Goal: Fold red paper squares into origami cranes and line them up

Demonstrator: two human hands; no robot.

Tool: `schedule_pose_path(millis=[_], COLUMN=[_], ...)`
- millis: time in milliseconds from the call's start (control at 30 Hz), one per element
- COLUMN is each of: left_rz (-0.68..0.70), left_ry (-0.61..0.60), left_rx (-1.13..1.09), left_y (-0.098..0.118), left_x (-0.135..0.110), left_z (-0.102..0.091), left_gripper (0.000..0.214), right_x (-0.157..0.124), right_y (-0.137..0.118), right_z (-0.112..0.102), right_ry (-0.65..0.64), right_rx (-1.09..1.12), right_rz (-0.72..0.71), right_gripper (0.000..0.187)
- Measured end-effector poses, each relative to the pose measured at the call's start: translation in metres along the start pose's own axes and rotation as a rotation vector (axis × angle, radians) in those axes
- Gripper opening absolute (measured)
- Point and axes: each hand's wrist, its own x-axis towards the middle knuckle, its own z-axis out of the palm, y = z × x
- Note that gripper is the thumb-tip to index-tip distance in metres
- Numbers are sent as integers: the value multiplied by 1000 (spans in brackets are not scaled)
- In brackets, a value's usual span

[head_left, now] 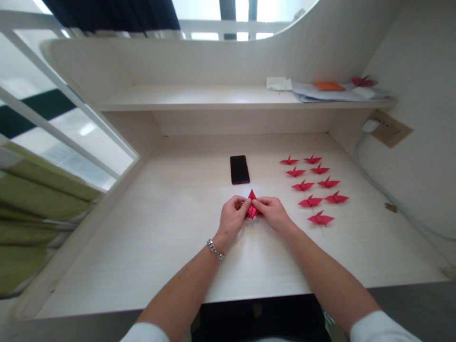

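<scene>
A partly folded piece of red paper (pixel 252 205), pointed at its top, is pinched between both hands over the middle of the pale wooden desk (pixel 160 237). My left hand (pixel 233 217), a chain bracelet on its wrist, grips the paper's left side with closed fingers. My right hand (pixel 272 212) grips the right side the same way. Several finished red paper cranes (pixel 313 187) lie in two rows to the right of the hands.
A black phone (pixel 239 169) lies face up just beyond the hands. A shelf (pixel 213 97) above the desk holds papers, an orange card (pixel 329 86) and another red crane. A white cable (pixel 384 190) runs down the right wall from a socket.
</scene>
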Motion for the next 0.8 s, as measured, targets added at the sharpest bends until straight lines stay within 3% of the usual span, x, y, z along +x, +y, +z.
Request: schedule_pose_path(millis=[333,800], left_rz=[-40,-114], left_ry=[6,-96], left_rx=[-86,-202], left_y=[10,11], left_x=[-3,-4], left_z=[2,0], left_gripper=[36,40], right_x=[-1,0], right_y=[-4,-7], right_z=[-1,-4], right_ry=[6,70], right_rx=[39,-14], right_rz=[-5,-49], right_gripper=[31,28])
